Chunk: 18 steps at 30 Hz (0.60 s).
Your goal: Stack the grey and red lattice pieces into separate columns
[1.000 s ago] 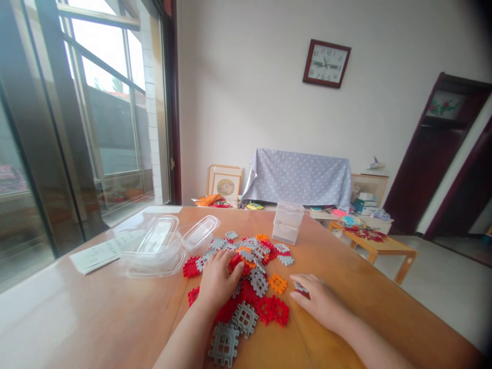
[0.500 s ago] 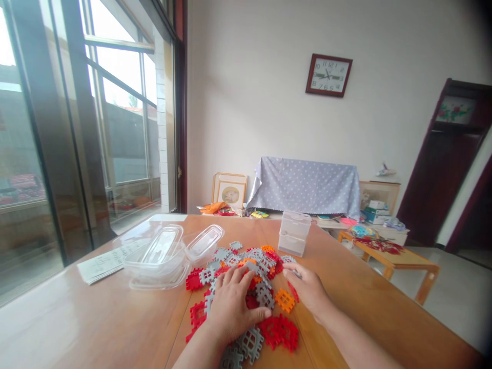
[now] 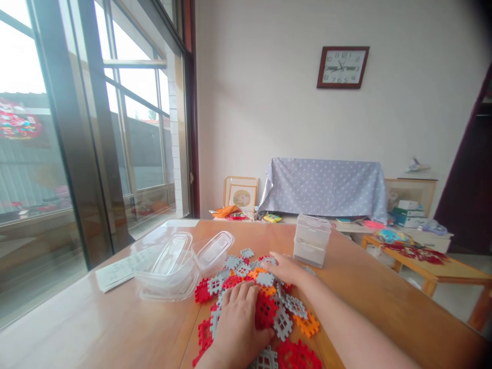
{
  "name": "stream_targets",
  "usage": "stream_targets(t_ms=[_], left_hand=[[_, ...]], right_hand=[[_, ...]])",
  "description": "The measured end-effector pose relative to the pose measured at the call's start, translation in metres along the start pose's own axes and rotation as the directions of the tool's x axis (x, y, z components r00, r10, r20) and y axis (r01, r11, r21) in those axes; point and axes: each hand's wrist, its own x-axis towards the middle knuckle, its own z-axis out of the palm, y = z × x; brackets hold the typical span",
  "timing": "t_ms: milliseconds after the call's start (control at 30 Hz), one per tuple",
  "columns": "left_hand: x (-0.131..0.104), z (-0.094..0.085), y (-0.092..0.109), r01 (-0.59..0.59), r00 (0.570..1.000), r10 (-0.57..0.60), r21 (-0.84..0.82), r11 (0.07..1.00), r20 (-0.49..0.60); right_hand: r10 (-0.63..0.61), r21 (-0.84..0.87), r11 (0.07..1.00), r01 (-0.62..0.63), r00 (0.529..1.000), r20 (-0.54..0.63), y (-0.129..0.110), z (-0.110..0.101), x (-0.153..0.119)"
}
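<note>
A heap of red, grey and orange notched plastic pieces lies on the wooden table (image 3: 154, 328). My left hand (image 3: 240, 318) rests on the near left part of the heap, fingers spread, its thumb beside a red piece (image 3: 266, 309). At the heap's far right side, my right hand (image 3: 282, 267) reaches over the pieces with its fingers apart, touching the top of them. An orange piece (image 3: 307, 324) lies below my right forearm. No piece is visibly gripped by either hand.
Clear plastic tubs and lids (image 3: 165, 271) stand left of the heap, beside paper sheets (image 3: 115, 271). A clear lidded box (image 3: 312, 241) stands behind on the right. Beyond the table are a cloth-covered object (image 3: 326, 187) and a low wooden table (image 3: 442, 264).
My right hand has moved left from the heap's right edge onto its far part. Some pieces have shifted, with a red one now showing beside my left hand. The view has turned slightly.
</note>
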Motion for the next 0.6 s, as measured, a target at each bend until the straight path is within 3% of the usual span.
stream_targets(t_ms=[167, 300, 467, 600], left_hand=[[0.001, -0.004, 0.002, 0.056, 0.998, -0.055, 0.040, 0.998, -0.034], [0.003, -0.009, 0.002, 0.097, 0.995, -0.095, 0.087, 0.991, -0.029], [0.004, -0.012, 0.000, 0.120, 0.992, -0.115, 0.123, 0.985, -0.045], [0.004, -0.011, -0.002, 0.127, 0.990, -0.120, 0.099, 0.987, -0.068]], right_hand=[[0.026, -0.047, 0.999, -0.025, 0.999, 0.030, 0.011, 0.008, -0.016], [0.032, -0.052, 0.998, -0.029, 0.998, 0.053, 0.019, 0.003, -0.032], [-0.102, 0.173, 0.982, 0.072, 0.981, 0.168, 0.013, -0.017, -0.062], [-0.147, 0.318, 0.948, 0.029, 0.923, 0.356, -0.003, -0.037, -0.080]])
